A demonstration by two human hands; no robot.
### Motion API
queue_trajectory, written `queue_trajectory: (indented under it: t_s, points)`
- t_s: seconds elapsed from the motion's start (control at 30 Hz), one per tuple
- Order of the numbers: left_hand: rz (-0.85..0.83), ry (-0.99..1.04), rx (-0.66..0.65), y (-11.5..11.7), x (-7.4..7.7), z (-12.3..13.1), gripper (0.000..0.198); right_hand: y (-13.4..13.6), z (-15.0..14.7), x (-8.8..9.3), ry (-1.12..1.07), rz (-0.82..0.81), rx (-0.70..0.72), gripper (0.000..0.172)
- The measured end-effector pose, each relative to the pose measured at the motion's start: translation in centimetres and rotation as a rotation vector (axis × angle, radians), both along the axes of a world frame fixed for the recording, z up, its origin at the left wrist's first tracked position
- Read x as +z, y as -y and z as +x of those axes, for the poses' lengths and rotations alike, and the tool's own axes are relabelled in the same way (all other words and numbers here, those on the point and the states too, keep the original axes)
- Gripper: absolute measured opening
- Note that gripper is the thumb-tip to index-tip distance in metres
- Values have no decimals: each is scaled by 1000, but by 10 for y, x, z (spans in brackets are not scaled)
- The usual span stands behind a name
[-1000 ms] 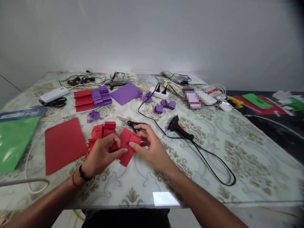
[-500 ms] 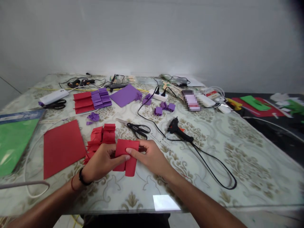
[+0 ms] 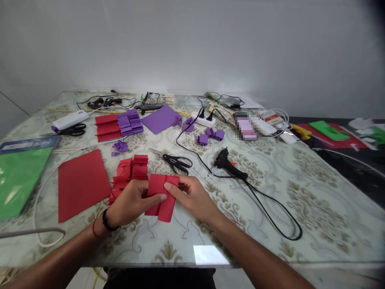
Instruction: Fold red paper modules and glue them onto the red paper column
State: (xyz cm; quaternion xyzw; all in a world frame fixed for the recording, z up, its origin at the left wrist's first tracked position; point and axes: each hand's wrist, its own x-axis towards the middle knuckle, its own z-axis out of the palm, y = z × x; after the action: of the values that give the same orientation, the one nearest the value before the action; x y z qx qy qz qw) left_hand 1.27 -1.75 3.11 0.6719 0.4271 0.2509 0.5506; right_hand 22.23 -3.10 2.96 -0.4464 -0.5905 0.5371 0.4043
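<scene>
Between my two hands is a folded piece of red paper [image 3: 166, 208], held just above the near middle of the table. My left hand [image 3: 132, 204] grips its left side, thumb lying across the front. At its upper right edge, my right hand [image 3: 192, 196] pinches it with the thumb on top; the fingers behind are partly hidden. Pleated red paper pieces [image 3: 132, 168] lie behind my left hand, partly covered by it. A flat red sheet [image 3: 82, 184] rests to the left. Black-handled scissors [image 3: 176, 161] lie slightly open beyond my hands.
A black glue gun [image 3: 230, 164] lies to the right, its cord looping toward the front. Farther back are purple folded pieces [image 3: 203, 139], a purple sheet [image 3: 161, 119], a white power strip [image 3: 203, 119] and a phone [image 3: 246, 126]. A green sheet pack [image 3: 21, 176] lies at far left.
My right thumb has moved up and slightly right on the red paper, and a fold line now shows along its right part. The whole view has shifted slightly.
</scene>
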Motion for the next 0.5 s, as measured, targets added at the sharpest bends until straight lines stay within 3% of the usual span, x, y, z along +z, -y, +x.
queue_trajectory:
  t_s: [0.3, 0.5]
  points:
    - [-27, 34, -11, 1, -1, -1, 31, 0, 1, -1, 67, 1, 7, 35]
    - [-26, 214, 241, 2, 4, -1, 28, 1, -1, 0, 3, -18, 62, 37]
